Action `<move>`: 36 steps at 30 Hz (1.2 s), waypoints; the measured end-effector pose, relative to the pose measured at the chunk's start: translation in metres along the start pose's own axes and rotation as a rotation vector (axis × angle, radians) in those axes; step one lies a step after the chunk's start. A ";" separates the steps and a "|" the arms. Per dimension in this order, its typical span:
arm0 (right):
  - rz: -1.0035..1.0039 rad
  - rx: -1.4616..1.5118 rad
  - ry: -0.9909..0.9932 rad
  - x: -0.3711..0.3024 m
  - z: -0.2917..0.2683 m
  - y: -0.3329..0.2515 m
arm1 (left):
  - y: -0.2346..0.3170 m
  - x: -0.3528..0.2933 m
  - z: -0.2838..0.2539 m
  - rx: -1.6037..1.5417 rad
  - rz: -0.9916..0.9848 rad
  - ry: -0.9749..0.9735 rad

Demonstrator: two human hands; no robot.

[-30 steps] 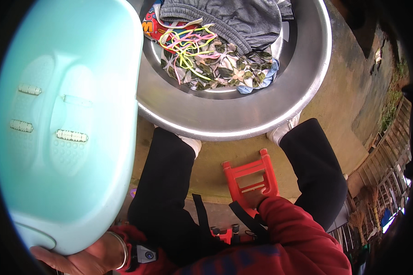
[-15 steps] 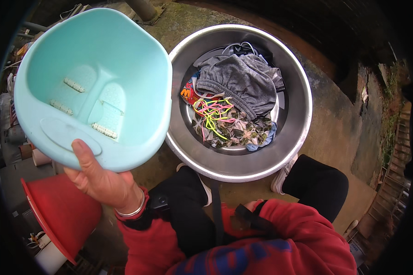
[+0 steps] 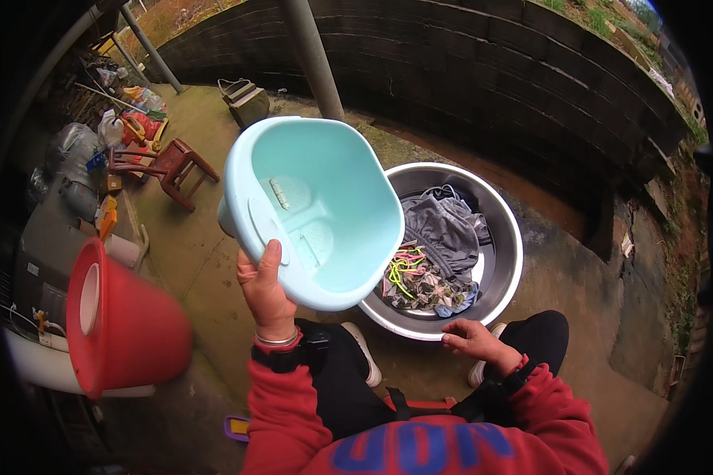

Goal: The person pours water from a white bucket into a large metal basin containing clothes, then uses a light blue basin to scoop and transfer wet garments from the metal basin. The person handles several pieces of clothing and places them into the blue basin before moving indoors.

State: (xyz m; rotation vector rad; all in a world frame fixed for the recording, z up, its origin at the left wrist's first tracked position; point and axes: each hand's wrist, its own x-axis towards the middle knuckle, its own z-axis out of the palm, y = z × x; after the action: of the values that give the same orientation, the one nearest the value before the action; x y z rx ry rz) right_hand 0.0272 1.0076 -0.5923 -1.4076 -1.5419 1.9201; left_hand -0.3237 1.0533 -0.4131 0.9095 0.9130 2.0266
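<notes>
My left hand (image 3: 266,297) is closed on the near rim of a light blue plastic foot-soaking tub (image 3: 333,182), thumb on top. The tub is held up and tilted, so its inside with a white ridged roller shows; it overlaps the left side of a big round metal basin (image 3: 511,253). Inside the basin lie a grey garment (image 3: 444,233) with an elastic waistband, a tangle of yellow and pink cords (image 3: 405,265) and a camouflage-patterned cloth (image 3: 416,291). My right hand (image 3: 481,345) is by the basin's near rim, fingers loosely stretched, holding nothing visible.
A large red bucket (image 3: 139,317) lies tipped at the left. Farther off are a small wooden stool (image 3: 170,170), a dark box-shaped bag (image 3: 245,103) and a grey pole (image 3: 309,55). A block wall (image 3: 483,79) runs along the back; my feet flank the basin.
The view has risen and shows more of the yard. The tub has shifted right and farther off, still in my left hand. My right hand has come forward to the basin's near rim.
</notes>
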 end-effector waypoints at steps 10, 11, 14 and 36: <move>-0.366 0.675 0.212 -0.071 -0.012 -0.069 | 0.085 -0.051 0.023 -0.086 -0.193 -0.202; -0.441 0.689 0.194 -0.076 -0.014 -0.075 | 0.088 -0.056 0.023 -0.100 -0.197 -0.189; -0.482 0.679 0.188 -0.088 -0.020 -0.094 | 0.098 -0.069 0.019 -0.128 -0.211 -0.193; -0.182 0.577 0.140 0.006 -0.083 -0.070 | 0.028 -0.028 0.030 -0.048 -0.369 -0.244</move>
State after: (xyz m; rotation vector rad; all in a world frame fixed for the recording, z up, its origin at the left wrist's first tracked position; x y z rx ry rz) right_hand 0.0696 1.0853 -0.5297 -1.0774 -0.9066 1.8941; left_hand -0.2950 1.0256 -0.3836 0.8670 0.8238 1.5802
